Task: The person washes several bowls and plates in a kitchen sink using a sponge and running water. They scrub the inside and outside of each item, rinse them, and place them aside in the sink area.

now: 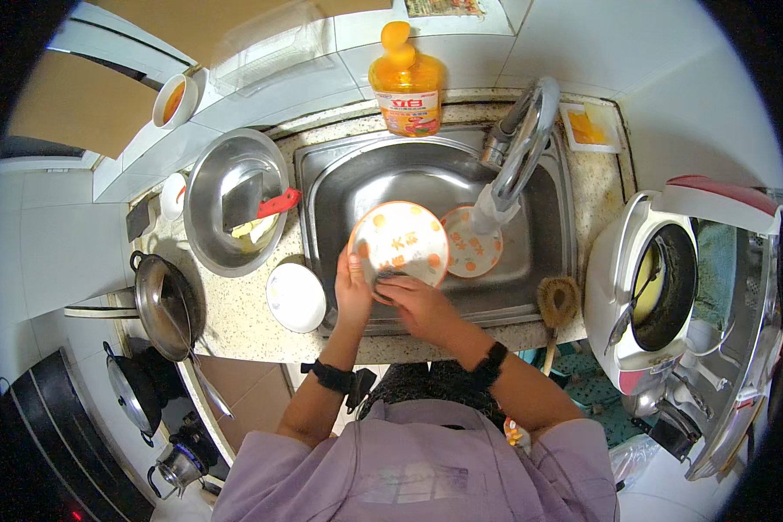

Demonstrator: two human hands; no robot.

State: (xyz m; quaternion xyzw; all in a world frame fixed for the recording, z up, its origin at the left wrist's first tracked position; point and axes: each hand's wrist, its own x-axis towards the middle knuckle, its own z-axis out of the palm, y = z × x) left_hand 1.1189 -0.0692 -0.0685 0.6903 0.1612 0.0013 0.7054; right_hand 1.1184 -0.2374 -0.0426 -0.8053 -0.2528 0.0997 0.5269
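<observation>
My left hand (353,280) grips the left rim of a white plate (408,235) with an orange rim and orange patterns, tilted over the near left part of the steel sink (391,156). Against the plate's lower part, my right hand (417,301) presses a dark scrubbing pad (391,276), mostly hidden by the fingers. A second plate of the same pattern (470,251) lies in the sink basin, partly behind the held one. Above it curves the chrome faucet (535,143), its spout wrapped in something whitish.
Left of the sink stand a white bowl (295,297) and a steel basin (202,215) holding a red-handled cleaver (278,203). An orange dish soap bottle (406,98) stands behind the sink. To the right are a round brush (558,301) and an open rice cooker (610,287).
</observation>
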